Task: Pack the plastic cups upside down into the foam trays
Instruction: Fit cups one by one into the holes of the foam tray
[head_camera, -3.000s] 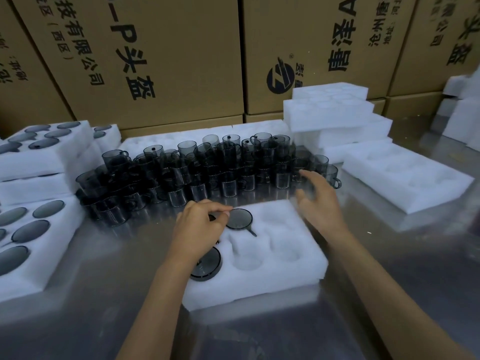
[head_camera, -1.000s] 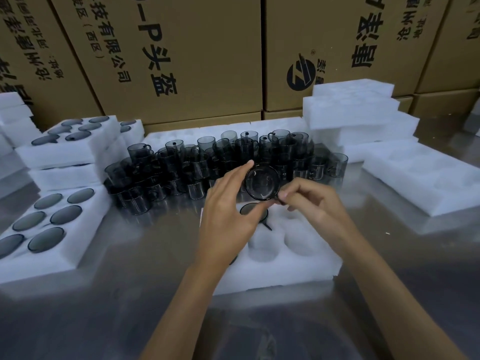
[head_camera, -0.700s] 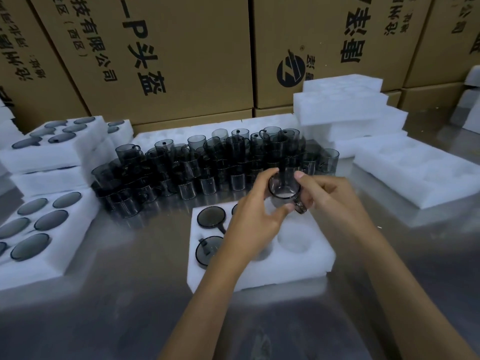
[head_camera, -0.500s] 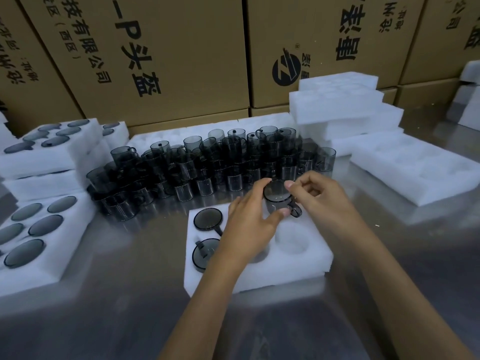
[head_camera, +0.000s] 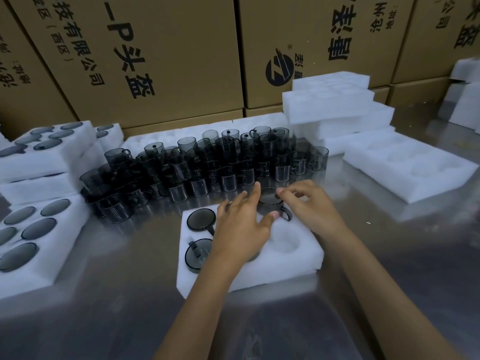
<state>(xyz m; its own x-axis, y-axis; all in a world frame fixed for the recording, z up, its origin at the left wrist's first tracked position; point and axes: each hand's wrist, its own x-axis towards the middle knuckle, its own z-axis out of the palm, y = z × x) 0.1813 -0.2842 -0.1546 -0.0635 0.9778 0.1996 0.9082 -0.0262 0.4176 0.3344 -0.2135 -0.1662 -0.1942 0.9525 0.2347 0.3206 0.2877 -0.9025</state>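
Note:
A white foam tray lies in the middle of the metal table. Two dark translucent cups sit upside down in its left pockets, one at the back and one at the front. A third cup sits low over the tray's far right pocket, handle pointing right. My left hand holds it between thumb and forefinger. My right hand pinches its upper edge from the right. My left hand hides the middle pockets. The near right pocket holds nothing.
A dense cluster of loose cups stands just behind the tray. Filled foam trays lie and stack at the left. A stack of foam trays and a flat empty one lie at the right. Cardboard boxes wall the back.
Both hands have brought the cup down from in front of the cluster to the tray's far right pocket. The left hand's fingers have spread more.

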